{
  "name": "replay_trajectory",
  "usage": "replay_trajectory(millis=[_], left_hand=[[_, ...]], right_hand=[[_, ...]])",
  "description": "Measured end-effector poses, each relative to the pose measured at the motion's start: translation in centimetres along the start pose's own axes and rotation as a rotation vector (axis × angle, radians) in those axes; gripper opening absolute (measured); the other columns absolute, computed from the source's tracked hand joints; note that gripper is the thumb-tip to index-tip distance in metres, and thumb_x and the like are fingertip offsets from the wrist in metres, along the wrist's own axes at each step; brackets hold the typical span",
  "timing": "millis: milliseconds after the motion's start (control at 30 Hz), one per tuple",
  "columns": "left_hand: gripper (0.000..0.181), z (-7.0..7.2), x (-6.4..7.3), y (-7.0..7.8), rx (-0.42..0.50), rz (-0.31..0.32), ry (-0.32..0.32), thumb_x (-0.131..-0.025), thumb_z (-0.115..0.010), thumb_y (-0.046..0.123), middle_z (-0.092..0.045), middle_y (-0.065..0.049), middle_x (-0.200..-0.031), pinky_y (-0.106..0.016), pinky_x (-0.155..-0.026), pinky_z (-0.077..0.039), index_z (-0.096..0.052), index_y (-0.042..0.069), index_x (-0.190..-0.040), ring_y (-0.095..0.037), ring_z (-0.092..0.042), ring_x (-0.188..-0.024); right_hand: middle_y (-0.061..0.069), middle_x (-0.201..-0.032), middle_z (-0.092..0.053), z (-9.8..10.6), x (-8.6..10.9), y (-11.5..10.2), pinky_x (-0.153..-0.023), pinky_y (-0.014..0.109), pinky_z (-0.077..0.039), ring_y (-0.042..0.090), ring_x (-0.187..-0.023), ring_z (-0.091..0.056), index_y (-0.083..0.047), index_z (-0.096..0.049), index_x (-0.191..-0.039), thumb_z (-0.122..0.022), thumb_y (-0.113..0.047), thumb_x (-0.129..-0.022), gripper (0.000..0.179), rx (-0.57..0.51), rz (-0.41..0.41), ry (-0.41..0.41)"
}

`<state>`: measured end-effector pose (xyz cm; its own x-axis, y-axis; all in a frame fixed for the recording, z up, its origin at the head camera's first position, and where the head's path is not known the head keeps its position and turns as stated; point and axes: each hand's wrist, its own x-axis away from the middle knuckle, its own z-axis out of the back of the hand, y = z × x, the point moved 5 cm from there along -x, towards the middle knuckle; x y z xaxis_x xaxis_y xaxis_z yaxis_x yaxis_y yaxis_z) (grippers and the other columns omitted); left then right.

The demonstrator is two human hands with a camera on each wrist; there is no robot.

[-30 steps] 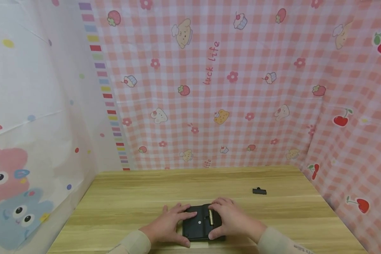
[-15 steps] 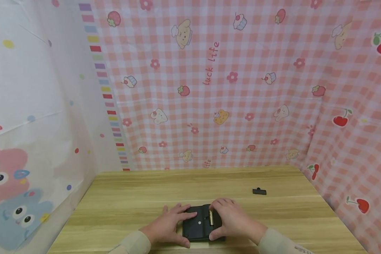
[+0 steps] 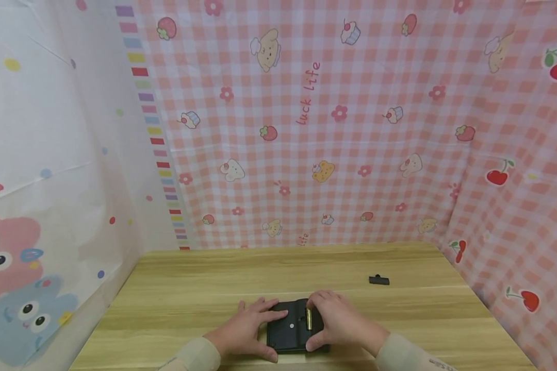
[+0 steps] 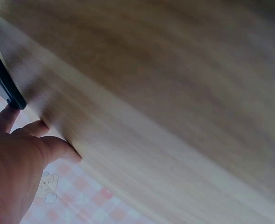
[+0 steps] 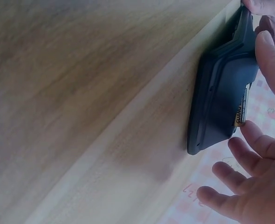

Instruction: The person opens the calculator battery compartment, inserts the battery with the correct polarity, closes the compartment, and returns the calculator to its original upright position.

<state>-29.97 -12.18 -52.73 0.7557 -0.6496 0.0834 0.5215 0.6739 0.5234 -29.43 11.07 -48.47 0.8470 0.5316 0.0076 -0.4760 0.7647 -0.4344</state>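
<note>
Wood-grain tabletop [image 3: 241, 270], near edge: no visible shift in battery [image 3: 309, 319] or black device [image 3: 283, 335], between wide-splayed left hand [image 3: 249, 329] and wide-spread right hand [image 3: 339, 319]; apparently no progress.

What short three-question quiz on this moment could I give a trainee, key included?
1. How many hands touch the black device?
2. True or false: the small black piece lies on the table, apart from the black device.
3. Where is the battery? A) on the bare table; B) in a slot of the black device; C) under the small black piece.

Key: 1. Two, the left hand and the right hand. 2. True. 3. B.
</note>
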Motion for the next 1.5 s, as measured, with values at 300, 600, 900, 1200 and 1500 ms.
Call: replay_trajectory(millis=[300, 600, 900, 1200, 1500], left_hand=[[0.092, -0.16, -0.11, -0.22, -0.003, 0.003, 0.001, -0.079, -0.087, 0.063, -0.036, -0.007, -0.175, -0.091, -0.115, -0.014, -0.049, 0.042, -0.160, -0.051, -0.026, -0.162], [0.092, -0.21, -0.16, -0.41, 0.004, -0.005, 0.001, -0.079, -0.087, 0.063, -0.036, -0.007, -0.175, -0.091, -0.114, -0.013, -0.049, 0.043, -0.160, -0.051, -0.026, -0.162], [0.091, -0.24, -0.22, -0.49, 0.006, 0.001, 0.003, -0.079, -0.087, 0.064, -0.037, -0.005, -0.174, -0.091, -0.115, -0.013, -0.050, 0.044, -0.159, -0.050, -0.027, -0.162], [0.090, -0.10, -0.18, -0.35, 0.011, 0.007, -0.010, -0.080, -0.087, 0.063, -0.036, -0.005, -0.175, -0.091, -0.115, -0.013, -0.049, 0.044, -0.159, -0.050, -0.026, -0.162], [0.090, -0.02, -0.08, -0.10, -0.002, 0.010, -0.010, -0.079, -0.087, 0.063, -0.036, -0.005, -0.175, -0.091, -0.115, -0.014, -0.049, 0.044, -0.159, -0.050, -0.027, -0.162]], right_hand=[[0.024, -0.163, -0.047, -0.29, -0.25, 0.35, -0.117, 0.072, -0.040, 0.049, -0.147, -0.049, -0.014, -0.068, -0.117, -0.100, -0.053, -0.067, 0.071, -0.063, -0.039, -0.001], [0.023, -0.165, -0.045, -0.46, -0.34, 0.58, -0.116, 0.072, -0.040, 0.050, -0.148, -0.047, -0.016, -0.070, -0.115, -0.101, -0.052, -0.066, 0.069, -0.071, -0.033, 0.011], [0.021, -0.164, -0.047, -0.57, -0.31, 0.61, -0.116, 0.071, -0.041, 0.048, -0.149, -0.047, -0.014, -0.072, -0.115, -0.101, -0.051, -0.067, 0.067, -0.081, -0.030, 0.001], [0.019, -0.163, -0.049, -0.58, -0.27, 0.68, -0.116, 0.070, -0.042, 0.046, -0.148, -0.048, -0.014, -0.073, -0.117, -0.100, -0.052, -0.069, 0.067, -0.080, -0.020, -0.004], [0.016, -0.161, -0.051, -0.50, -0.12, 0.56, -0.117, 0.068, -0.042, 0.045, -0.148, -0.048, -0.014, -0.073, -0.118, -0.099, -0.052, -0.070, 0.067, -0.076, -0.012, -0.004]])
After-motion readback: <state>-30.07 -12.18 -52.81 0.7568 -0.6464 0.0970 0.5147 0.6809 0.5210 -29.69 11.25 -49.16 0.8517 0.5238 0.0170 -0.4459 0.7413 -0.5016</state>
